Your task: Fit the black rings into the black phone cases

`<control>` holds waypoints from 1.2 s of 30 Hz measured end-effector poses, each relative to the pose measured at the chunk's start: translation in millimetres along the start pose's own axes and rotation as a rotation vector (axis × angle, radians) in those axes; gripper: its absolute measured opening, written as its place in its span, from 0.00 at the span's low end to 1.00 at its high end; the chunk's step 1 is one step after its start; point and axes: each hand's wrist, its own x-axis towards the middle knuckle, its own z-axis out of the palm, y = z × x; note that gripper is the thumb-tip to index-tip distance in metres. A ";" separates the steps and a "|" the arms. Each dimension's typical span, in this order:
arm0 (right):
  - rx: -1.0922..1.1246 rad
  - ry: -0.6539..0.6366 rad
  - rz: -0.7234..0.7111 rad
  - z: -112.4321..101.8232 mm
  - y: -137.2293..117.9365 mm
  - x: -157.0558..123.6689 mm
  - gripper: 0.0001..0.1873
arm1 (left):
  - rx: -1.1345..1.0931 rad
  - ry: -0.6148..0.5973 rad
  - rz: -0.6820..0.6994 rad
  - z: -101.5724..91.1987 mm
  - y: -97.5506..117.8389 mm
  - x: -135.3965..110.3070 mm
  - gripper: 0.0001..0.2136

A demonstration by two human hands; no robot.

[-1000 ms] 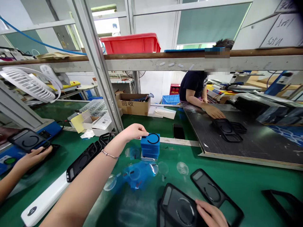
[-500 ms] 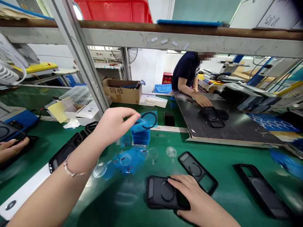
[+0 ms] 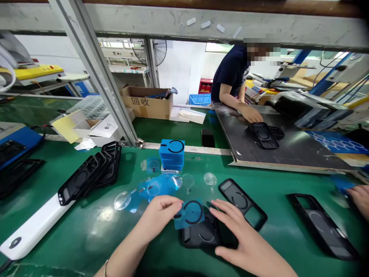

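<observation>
My left hand (image 3: 163, 215) pinches the edge of a blue film sheet (image 3: 184, 222) that carries a black ring sticker (image 3: 201, 211). The sheet hovers over the upper left part of a black phone case (image 3: 198, 235) lying on the green bench. Fingers spread, my right hand (image 3: 236, 234) rests at the right end of this case. Just behind it lies a second phone case (image 3: 235, 195) at a slant. Beyond my left hand stands a stack of blue film sheets (image 3: 172, 159), with another black ring on its top sheet.
Clear round discs (image 3: 122, 201) and loose blue film lie mid-bench. Overlapping phone cases (image 3: 83, 179) rest partly on a white bar (image 3: 37, 227) at left. Another case (image 3: 319, 225) lies right, near another person's hand (image 3: 360, 198). A co-worker (image 3: 230, 82) handles cases on a dark board (image 3: 245, 148).
My left hand has come back from the stack with a blue film sheet, now over the phone case. My right hand's fingers have lifted and spread. The view has tilted down.
</observation>
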 end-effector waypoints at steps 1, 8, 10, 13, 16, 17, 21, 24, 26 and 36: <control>0.023 0.088 -0.037 -0.7 -4.6 2.4 0.35 | -0.025 -0.014 -0.017 6.2 -2.4 -0.8 0.15; 0.251 0.340 -0.028 10.4 -33.8 35.7 0.11 | -0.526 -0.054 -0.235 35.6 -3.2 -7.9 0.19; 0.355 0.392 0.018 14.8 -34.0 36.3 0.06 | -0.544 -0.111 -0.240 32.8 -0.2 -8.4 0.16; 0.382 0.344 0.053 12.5 -36.4 30.1 0.05 | -0.409 -0.268 -0.138 24.6 8.3 -6.8 0.14; 0.238 0.243 -0.014 2.3 -44.1 26.6 0.03 | -0.195 -0.312 -0.032 21.9 19.3 -3.4 0.11; 0.197 0.235 -0.069 -0.9 -46.5 26.8 0.04 | -0.135 -0.296 -0.019 22.9 22.4 -2.0 0.10; 0.105 0.271 -0.270 -6.3 -48.7 30.4 0.12 | -0.067 -0.255 -0.038 31.7 26.2 2.6 0.14; -0.006 0.401 -0.379 -4.0 -46.6 33.0 0.15 | -0.172 -0.250 -0.062 38.8 21.1 3.6 0.15; -0.050 0.480 -0.413 -2.9 -47.3 34.2 0.12 | -0.196 -0.254 -0.034 41.2 17.0 4.6 0.15; 0.305 0.552 -0.176 -19.4 -26.3 6.5 0.08 | 0.610 0.309 0.326 -32.5 -12.4 52.2 0.10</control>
